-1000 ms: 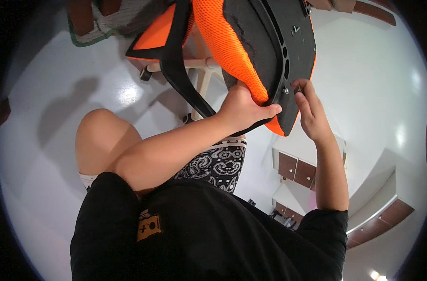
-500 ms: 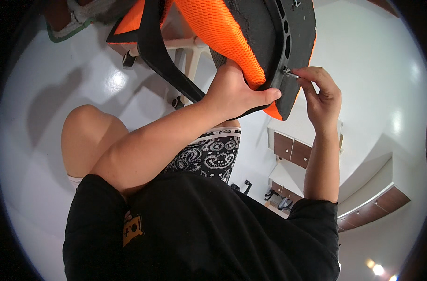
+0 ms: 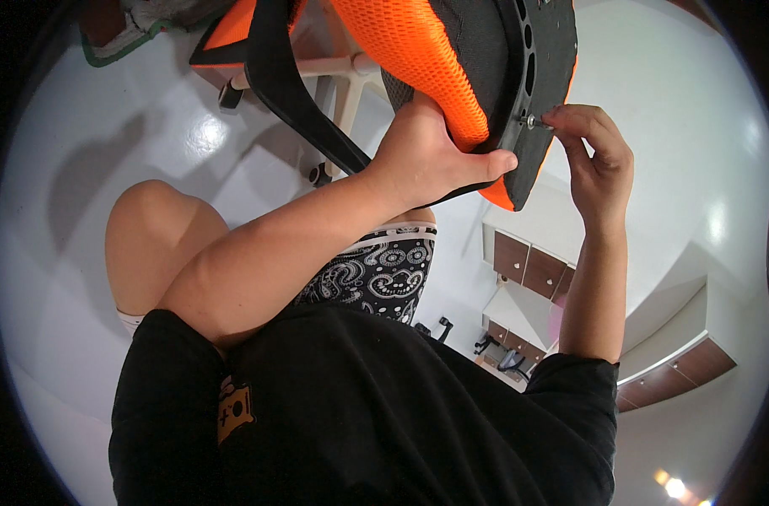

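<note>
Bolt (image 3: 532, 121) (small, silvery) sticks out of the black seat base (image 3: 543, 76) near its lower edge, pinched at its tip by the right hand (image 3: 598, 156); thumb and forefinger fingers (image 3: 561, 118) are narrow around it. Left hand (image 3: 431, 156) wraps the orange mesh cushion (image 3: 418, 59) w/ thumb along the base's bottom rim, just left of the bolt. White floor (image 3: 89, 194) lies below.
</note>
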The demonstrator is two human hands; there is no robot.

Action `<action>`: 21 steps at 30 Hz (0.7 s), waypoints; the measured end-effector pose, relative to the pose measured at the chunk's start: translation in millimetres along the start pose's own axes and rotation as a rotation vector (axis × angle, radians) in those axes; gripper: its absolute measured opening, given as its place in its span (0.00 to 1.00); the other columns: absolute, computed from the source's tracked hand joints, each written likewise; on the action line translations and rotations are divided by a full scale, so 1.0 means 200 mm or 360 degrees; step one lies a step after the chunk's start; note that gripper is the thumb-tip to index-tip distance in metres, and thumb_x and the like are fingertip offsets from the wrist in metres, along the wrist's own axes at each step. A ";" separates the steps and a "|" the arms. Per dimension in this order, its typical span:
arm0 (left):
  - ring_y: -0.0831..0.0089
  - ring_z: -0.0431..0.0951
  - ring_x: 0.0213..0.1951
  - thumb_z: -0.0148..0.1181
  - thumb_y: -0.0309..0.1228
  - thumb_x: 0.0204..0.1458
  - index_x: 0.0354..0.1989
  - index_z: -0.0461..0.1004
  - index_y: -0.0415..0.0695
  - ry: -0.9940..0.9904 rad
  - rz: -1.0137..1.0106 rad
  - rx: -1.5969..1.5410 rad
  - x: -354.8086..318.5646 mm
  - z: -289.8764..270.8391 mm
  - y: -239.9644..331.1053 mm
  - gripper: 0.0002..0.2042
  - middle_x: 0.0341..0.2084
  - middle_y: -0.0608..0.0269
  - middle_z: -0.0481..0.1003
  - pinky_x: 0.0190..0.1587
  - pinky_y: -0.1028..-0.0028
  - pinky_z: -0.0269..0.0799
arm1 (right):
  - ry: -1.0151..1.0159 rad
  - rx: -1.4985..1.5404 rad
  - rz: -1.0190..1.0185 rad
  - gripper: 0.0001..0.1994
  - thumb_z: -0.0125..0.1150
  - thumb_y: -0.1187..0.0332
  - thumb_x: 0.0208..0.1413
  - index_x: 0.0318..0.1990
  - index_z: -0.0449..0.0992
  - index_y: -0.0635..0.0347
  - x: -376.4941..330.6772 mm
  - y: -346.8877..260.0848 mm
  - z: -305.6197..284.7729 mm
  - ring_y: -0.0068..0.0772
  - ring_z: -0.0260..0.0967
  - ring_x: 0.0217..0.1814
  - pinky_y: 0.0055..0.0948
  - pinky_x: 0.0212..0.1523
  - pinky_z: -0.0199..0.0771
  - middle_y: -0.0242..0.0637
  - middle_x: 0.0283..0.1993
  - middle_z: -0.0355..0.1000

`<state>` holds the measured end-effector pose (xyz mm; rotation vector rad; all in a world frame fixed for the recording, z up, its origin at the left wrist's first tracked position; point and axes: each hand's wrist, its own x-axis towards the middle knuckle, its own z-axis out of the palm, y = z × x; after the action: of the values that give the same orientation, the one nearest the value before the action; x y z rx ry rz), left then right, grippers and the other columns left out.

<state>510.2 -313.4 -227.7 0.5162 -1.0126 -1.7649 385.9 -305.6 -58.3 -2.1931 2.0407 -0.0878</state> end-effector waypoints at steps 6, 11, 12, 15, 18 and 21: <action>0.64 0.73 0.38 0.73 0.38 0.32 0.45 0.62 0.34 0.0011 0.0002 0.0007 -0.01 0.00 0.01 0.33 0.35 0.54 0.70 0.43 0.70 0.70 | -0.0065 -0.0218 -0.0303 0.11 0.59 0.84 0.43 0.31 0.80 0.55 0.05 0.03 -0.03 0.29 0.72 0.42 0.25 0.38 0.75 0.30 0.36 0.74; 0.65 0.73 0.37 0.73 0.37 0.33 0.44 0.62 0.35 0.0026 0.0024 0.0009 -0.01 0.01 0.02 0.32 0.34 0.55 0.70 0.42 0.70 0.70 | -0.0144 -0.0321 -0.0528 0.09 0.62 0.80 0.41 0.30 0.80 0.54 0.11 0.05 -0.05 0.30 0.71 0.45 0.27 0.41 0.75 0.29 0.37 0.74; 0.65 0.73 0.37 0.73 0.37 0.32 0.43 0.63 0.35 0.0027 0.0041 0.0000 -0.01 0.01 0.01 0.32 0.34 0.55 0.70 0.42 0.70 0.70 | -0.0161 -0.0360 -0.0563 0.09 0.63 0.80 0.41 0.30 0.80 0.54 0.11 0.05 -0.05 0.29 0.71 0.45 0.28 0.41 0.75 0.28 0.37 0.74; 0.65 0.73 0.35 0.73 0.37 0.33 0.40 0.65 0.36 0.0073 0.0115 -0.0009 -0.01 0.01 -0.01 0.29 0.32 0.56 0.70 0.41 0.69 0.70 | -0.0170 -0.0524 -0.0555 0.09 0.62 0.80 0.40 0.30 0.80 0.53 0.12 0.03 -0.06 0.30 0.71 0.44 0.27 0.42 0.76 0.28 0.37 0.74; 0.65 0.74 0.33 0.73 0.37 0.33 0.37 0.66 0.37 0.0067 0.0141 -0.0043 -0.01 0.02 -0.03 0.26 0.29 0.57 0.71 0.39 0.69 0.71 | -0.0196 -0.0483 -0.0356 0.09 0.62 0.80 0.41 0.30 0.80 0.54 0.08 -0.01 -0.07 0.30 0.72 0.44 0.27 0.42 0.76 0.28 0.36 0.75; 0.65 0.75 0.31 0.73 0.37 0.33 0.35 0.67 0.38 0.0078 0.0109 -0.0059 -0.01 0.02 -0.01 0.25 0.27 0.58 0.72 0.37 0.70 0.71 | -0.0106 -0.0203 -0.0252 0.10 0.62 0.81 0.40 0.30 0.80 0.55 0.04 0.04 -0.04 0.31 0.73 0.44 0.26 0.41 0.76 0.29 0.36 0.75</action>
<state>507.3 -309.7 -227.4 0.4937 -0.9512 -1.6993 376.5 -315.0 -51.5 -2.3965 1.8846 0.0998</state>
